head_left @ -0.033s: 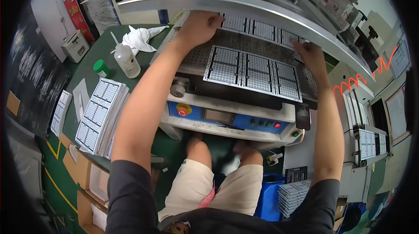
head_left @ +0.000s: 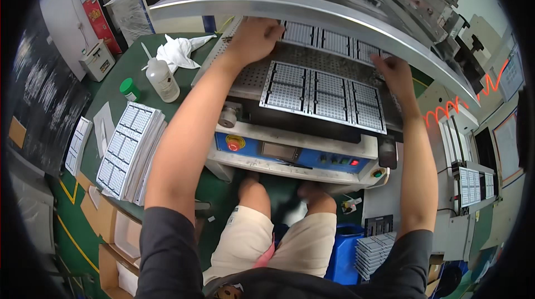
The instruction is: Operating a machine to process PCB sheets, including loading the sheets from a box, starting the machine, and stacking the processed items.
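Note:
My left hand (head_left: 255, 40) and my right hand (head_left: 395, 75) reach under the raised metal-edged screen frame (head_left: 295, 3) of a printing machine. Between them a white circuit panel with dark grid patterns (head_left: 334, 40) spans the perforated bed. Its left end is pinched in the closed fingers of my left hand. My right hand's curled fingers grip it by the right end; their tips are partly hidden. A second panel of the same pattern (head_left: 329, 97) lies nearer to me, over the front edge of the bed, with neither hand on it.
On the green table at left are a stack of panels (head_left: 125, 151), a squeeze bottle (head_left: 163, 80), a green-capped jar (head_left: 129, 89) and a white cloth (head_left: 181, 51). The control panel (head_left: 278, 150) has a red button. Below right, more panels (head_left: 373, 251) stand by a blue bin (head_left: 343, 251).
Both hands and the far panel have come slightly toward me, away from the screen frame. The near panel stays in place.

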Demonstrator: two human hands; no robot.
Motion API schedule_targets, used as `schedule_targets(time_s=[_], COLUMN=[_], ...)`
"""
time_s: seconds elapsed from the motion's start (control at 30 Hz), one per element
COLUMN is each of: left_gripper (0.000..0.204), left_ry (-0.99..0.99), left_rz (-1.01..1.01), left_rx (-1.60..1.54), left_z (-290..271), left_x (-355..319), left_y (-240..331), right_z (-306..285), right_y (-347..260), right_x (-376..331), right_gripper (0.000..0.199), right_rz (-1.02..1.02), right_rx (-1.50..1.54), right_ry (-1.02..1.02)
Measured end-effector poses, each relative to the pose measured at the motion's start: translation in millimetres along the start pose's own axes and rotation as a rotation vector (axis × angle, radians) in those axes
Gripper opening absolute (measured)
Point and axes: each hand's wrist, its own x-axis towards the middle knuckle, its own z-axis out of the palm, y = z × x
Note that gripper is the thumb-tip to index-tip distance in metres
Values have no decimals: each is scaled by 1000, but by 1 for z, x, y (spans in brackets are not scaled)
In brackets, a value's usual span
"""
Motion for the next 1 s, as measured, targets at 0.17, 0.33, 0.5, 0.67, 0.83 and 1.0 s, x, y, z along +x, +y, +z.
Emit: schedule_targets(time_s=[0.17,0.33,0.5,0.67,0.83,1.0], left_gripper=[34,35,35,37,38,38], left_ry=[41,60,43,12,-37,-18], left_rz=[118,75,43,13,17,6], left_rx=[273,320,341,381,401,385], left_z=[14,13,10,9,8,9], left_x=[-4,-4,-6,-4,0,0], left_y=[-27,-18,-13,-14,-15,-15], right_z=[17,19,19,17,15,18], right_y=[15,13,8,16,27,28], right_x=[2,-1,-4,-6,-1,7], right_gripper=[41,41,37,34,33,34], right_rz=[-126,-148,-152,-194,-163,-125], right_rx=[44,84,115,87,135,185], right_ry=[83,94,70,45,-8,-19])
